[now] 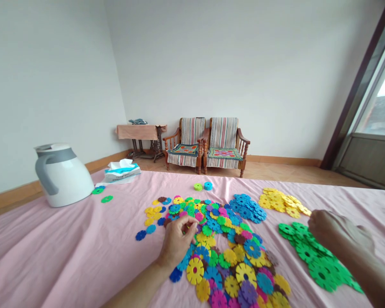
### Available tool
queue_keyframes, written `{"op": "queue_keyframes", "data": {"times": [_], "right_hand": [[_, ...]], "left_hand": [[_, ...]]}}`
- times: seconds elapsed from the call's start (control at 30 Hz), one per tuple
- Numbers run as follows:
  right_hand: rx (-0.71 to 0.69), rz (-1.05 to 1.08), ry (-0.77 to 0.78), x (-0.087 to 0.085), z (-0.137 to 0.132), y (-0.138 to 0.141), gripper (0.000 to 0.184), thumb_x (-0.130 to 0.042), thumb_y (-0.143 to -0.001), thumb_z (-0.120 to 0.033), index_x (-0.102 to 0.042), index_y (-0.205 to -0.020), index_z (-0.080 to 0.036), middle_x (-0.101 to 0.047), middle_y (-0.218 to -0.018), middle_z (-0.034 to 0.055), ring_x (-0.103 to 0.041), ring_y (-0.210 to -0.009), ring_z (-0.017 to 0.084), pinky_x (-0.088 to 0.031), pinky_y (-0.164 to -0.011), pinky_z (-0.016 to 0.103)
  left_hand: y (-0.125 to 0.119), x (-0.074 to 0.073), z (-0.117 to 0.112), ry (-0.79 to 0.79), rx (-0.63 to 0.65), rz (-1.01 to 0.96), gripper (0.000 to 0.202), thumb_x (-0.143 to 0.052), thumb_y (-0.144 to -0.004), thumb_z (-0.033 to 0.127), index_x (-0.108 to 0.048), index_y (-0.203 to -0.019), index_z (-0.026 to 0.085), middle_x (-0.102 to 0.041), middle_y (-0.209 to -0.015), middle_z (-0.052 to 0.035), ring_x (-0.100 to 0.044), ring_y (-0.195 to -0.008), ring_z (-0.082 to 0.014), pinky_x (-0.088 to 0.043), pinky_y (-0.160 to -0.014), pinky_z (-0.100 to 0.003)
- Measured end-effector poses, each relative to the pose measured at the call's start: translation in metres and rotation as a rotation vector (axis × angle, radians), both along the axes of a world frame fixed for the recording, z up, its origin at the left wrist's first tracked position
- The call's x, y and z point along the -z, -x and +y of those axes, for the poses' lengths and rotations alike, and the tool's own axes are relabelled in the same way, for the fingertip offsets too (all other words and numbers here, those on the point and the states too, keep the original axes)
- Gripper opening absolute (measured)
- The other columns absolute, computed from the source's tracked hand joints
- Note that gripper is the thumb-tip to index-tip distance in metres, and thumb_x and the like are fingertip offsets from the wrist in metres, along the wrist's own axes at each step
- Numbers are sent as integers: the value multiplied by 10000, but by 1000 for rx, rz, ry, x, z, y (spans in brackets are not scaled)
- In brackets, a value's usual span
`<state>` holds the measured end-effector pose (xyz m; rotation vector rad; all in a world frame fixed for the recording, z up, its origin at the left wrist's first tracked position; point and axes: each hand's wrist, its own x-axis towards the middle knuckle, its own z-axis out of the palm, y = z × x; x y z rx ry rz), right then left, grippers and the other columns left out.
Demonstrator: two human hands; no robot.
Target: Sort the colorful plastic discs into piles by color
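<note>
A mixed heap of notched plastic discs (pixel 213 252) in yellow, blue, green, pink, purple and brown spreads over the middle of the pink cloth. My left hand (pixel 178 239) is over the heap's left side, thumb and fingers pinched together; whatever may be between them is too small to make out. On the right, my right hand (pixel 336 233) hovers by the green disc pile (pixel 321 256), its fingers curled in and their tips hidden. Just beyond it lies the yellow disc pile (pixel 282 202). A blue disc pile (pixel 247 207) sits between the heap and the yellow pile.
A white and grey jug (pixel 67 179) and a tissue box (pixel 122 171) stand at the left. Two loose green discs (pixel 107 199) lie near the jug. Small lime (pixel 198 187) and blue (pixel 208 186) stacks stand behind the heap. Two wooden armchairs (pixel 224 141) are beyond the cloth.
</note>
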<state>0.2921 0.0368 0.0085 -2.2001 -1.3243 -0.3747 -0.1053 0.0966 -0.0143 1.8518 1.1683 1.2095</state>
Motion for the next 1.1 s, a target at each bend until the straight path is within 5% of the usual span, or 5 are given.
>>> {"op": "queue_keyframes", "data": {"times": [0.23,0.5,0.7,0.87,1.1], "right_hand": [[-451,-49,83,-6,13,103,302,-402,-900,-303,-649,-1040,-198,-678,-1043,103,-637,-917,198,-461,-807,315],[-1181,80,460,-20,-25,229,513,-569,-850,-348,-460,-1352,-364,-377,-1498,14,-304,-1368,264,-199,-1102,482],[-1060,81,335,-16,-23,211,222,-575,-808,-236,-635,-1022,-247,-649,-1120,33,-539,-1071,213,-264,-1026,425],[-921,-45,288,-15,-17,198,178,-459,-840,-125,-594,-747,-195,-637,-789,30,-564,-832,199,-332,-899,426],[-1110,106,270,-14,-23,214,232,-536,-880,-252,-627,-1082,-324,-607,-1231,-13,-511,-1128,208,-312,-970,369]], "left_hand": [[0,-2,-3,-30,-21,-34,202,-563,-824,318,-670,-822,147,-673,-649,-22,-600,-438,-129,-420,-380,-188],[5,-4,1,-97,-59,-56,201,-554,-849,321,-665,-863,153,-657,-618,-11,-614,-467,-135,-456,-398,-187],[5,0,1,-80,-44,-60,194,-562,-850,330,-656,-843,160,-659,-665,-10,-619,-471,-128,-459,-398,-182],[4,-1,0,-53,-46,-71,188,-565,-840,323,-655,-830,159,-646,-654,-11,-619,-471,-133,-456,-395,-185],[3,-4,-2,-65,-40,-53,176,-561,-833,303,-661,-837,158,-664,-672,-17,-609,-466,-130,-457,-417,-196]]}}
